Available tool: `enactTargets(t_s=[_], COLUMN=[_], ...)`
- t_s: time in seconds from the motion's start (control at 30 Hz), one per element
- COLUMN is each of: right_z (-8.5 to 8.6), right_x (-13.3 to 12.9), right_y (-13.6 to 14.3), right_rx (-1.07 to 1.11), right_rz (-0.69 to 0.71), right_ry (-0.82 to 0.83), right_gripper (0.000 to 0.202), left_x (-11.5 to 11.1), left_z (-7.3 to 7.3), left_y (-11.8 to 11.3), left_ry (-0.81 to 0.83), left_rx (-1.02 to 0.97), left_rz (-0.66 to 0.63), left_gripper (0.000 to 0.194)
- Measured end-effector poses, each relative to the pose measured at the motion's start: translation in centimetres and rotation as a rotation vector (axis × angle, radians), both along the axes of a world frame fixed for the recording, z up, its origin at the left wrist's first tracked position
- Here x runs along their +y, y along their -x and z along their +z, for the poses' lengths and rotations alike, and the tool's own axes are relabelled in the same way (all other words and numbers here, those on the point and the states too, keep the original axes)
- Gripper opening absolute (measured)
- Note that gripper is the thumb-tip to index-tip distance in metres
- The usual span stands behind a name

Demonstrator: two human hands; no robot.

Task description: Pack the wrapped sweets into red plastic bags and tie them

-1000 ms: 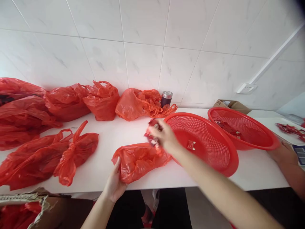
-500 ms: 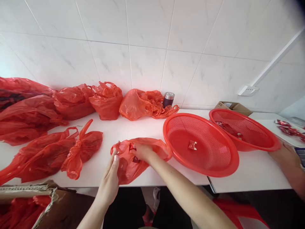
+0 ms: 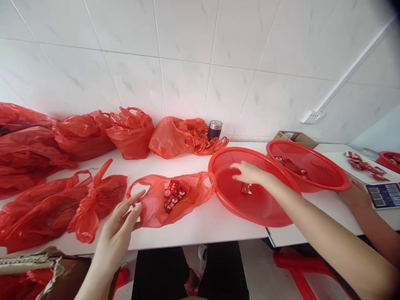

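A red plastic bag [image 3: 153, 210] lies spread on the table with its mouth open, and several small red wrapped packets [image 3: 175, 195] show inside. My left hand [image 3: 118, 225] is at the bag's left handle, thumb and fingers apart; whether a fingertip touches the plastic I cannot tell. Over the nearer red perforated basket [image 3: 225, 193] reaches my right hand [image 3: 248, 173], fingers stretched and nothing in them. Below it, one small red packet [image 3: 246, 188] rests on the basket's floor.
Another person's hand [image 3: 353, 195] touches the second red basket [image 3: 328, 166], which holds several packets. Filled red bags [image 3: 129, 135] line the wall beside a dark cup [image 3: 214, 130]. A tied bag [image 3: 100, 200] lies left. At right are a scale [image 3: 384, 195] and loose packets [image 3: 362, 164].
My right hand has left the bag and moved right over the nearer basket. My left hand has loosened from the bag's edge, and the packets inside are uncovered to view.
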State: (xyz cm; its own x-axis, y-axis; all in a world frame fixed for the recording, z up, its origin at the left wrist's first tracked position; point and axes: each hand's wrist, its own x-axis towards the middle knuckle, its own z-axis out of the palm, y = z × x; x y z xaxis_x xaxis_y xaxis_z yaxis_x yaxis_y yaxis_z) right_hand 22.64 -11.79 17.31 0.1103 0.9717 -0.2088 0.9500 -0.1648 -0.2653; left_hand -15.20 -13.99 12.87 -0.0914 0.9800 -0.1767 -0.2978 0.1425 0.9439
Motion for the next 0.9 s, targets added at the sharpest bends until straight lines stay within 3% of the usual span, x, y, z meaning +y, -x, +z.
enactTargets(t_s=[0.1,0.2,0.27,0.33,0.4,0.47,0.53,0.6,0.7,0.77,0.9], right_z=[-3.4,-4.3,-2.9,-0.5,2.0,3.6,3.8,2.9,1.4,1.5,5.4], right_x=[-0.9,-1.3,-1.0,-0.5,-0.1,0.1,0.3,0.7,1.2,1.4,1.6], right_y=[-3.2,-3.6,-2.7,-0.6,2.6,6.4,10.0,12.4,12.9,11.7,8.6], right_rx=[-0.04,-0.004,0.038,0.098,0.209,0.396,0.33,0.102,-0.142,-0.149,-0.035], right_rz=[-0.032,0.011,0.042,0.081,0.167,0.337,0.448,0.485,0.382,0.301,0.241], right_ry=[0.138,0.195,0.145,0.022,-0.151,-0.376,-0.455,-0.475,-0.377,-0.258,-0.231], right_gripper=[0.025,0.014,0.011,0.011,0.018,0.019,0.023,0.038,0.054,0.041,0.025], left_x=[0.2,0.8,1.4,2.0,2.4,2.5,2.5,2.4,2.6,2.8,3.2], left_z=[-0.3,-0.9,-1.1,-1.0,-0.4,0.5,1.3,1.9,2.4,3.0,5.6], left_y=[0.7,0.8,0.7,0.6,0.5,0.2,-0.1,-0.2,0.4,1.1,2.4], left_ry=[-0.081,-0.152,-0.151,-0.06,0.062,0.116,0.097,0.064,0.032,0.005,-0.078], left_rx=[0.077,-0.036,-0.15,-0.262,-0.362,-0.411,-0.415,-0.4,-0.397,-0.412,-0.457], left_rz=[0.037,0.086,0.075,0.041,0.025,0.035,0.062,0.078,0.085,0.088,0.115], left_gripper=[0.027,0.029,0.029,0.021,0.017,0.021,0.023,0.024,0.022,0.018,0.02])
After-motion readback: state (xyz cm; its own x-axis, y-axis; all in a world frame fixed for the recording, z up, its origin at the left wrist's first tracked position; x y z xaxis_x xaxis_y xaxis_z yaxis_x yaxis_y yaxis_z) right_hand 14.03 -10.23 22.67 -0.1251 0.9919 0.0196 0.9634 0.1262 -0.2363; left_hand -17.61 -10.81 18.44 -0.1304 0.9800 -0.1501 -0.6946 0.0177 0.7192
